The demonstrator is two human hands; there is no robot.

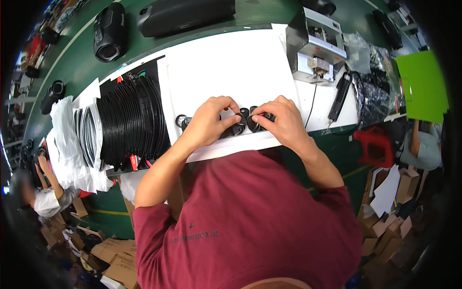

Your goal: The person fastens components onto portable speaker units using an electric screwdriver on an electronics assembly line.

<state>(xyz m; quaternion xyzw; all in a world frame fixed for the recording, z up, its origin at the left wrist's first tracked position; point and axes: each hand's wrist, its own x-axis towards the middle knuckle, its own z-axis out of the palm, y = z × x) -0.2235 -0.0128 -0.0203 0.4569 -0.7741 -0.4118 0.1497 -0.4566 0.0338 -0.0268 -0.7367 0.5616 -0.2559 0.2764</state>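
My left hand (211, 120) is closed in a pinch at the near edge of the white sheet (231, 67), thumb and forefinger on a small rounded black part (239, 127). Close to its right, my right hand (284, 120) pinches a second small black part (253, 124). The fingers partly hide both pieces, and their exact kind is too small to make out. More small dark round pieces (182, 121) lie beside my left wrist on the same white surface.
Left of the sheet stands a long row of black rings (125, 120) beside grey-white ones (86, 132). A metal bench machine (317, 48), a black electric screwdriver (340, 96) and plastic bags (375, 67) occupy the right. Black cylindrical speakers (109, 33) lie beyond; a red stool (374, 147) is right.
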